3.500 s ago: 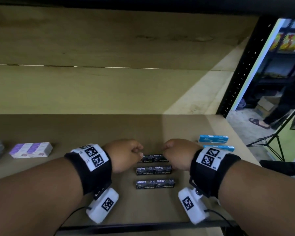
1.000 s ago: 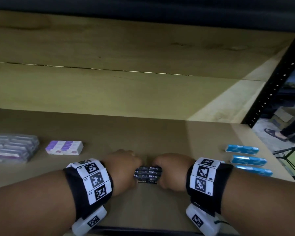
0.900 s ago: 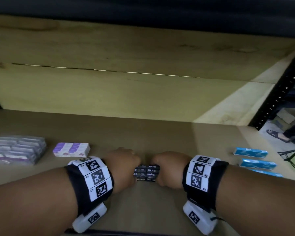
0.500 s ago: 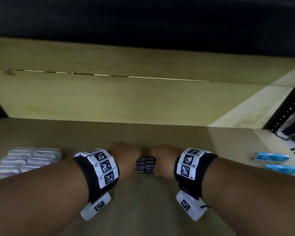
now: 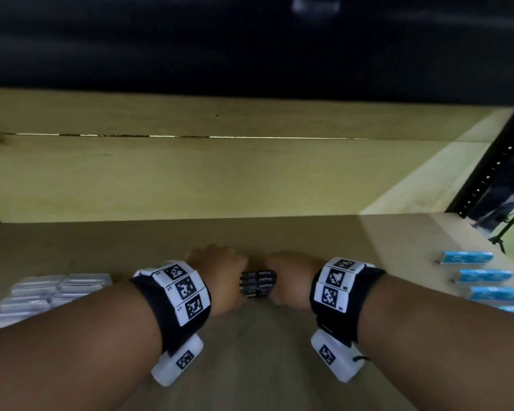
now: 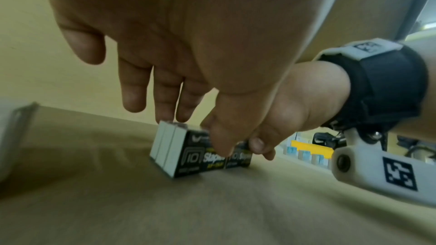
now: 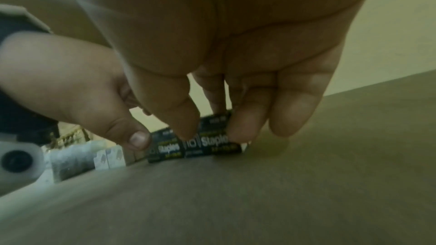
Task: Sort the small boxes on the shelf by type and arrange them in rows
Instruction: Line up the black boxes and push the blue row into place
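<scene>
Wood shelf (image 5: 324, 247) w/ black staple boxes (image 5: 258, 284), blue boxes (image 5: 484, 275), clear packs (image 5: 51, 295).

Dim, blurred views — light enters from the right, edges warped.

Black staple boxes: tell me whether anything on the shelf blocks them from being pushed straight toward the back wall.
Nothing visible does. The black staple boxes sit bunched between the left hand and right hand, with bare shelf behind them. The blue boxes lie off right, the clear packs off left.
</scene>
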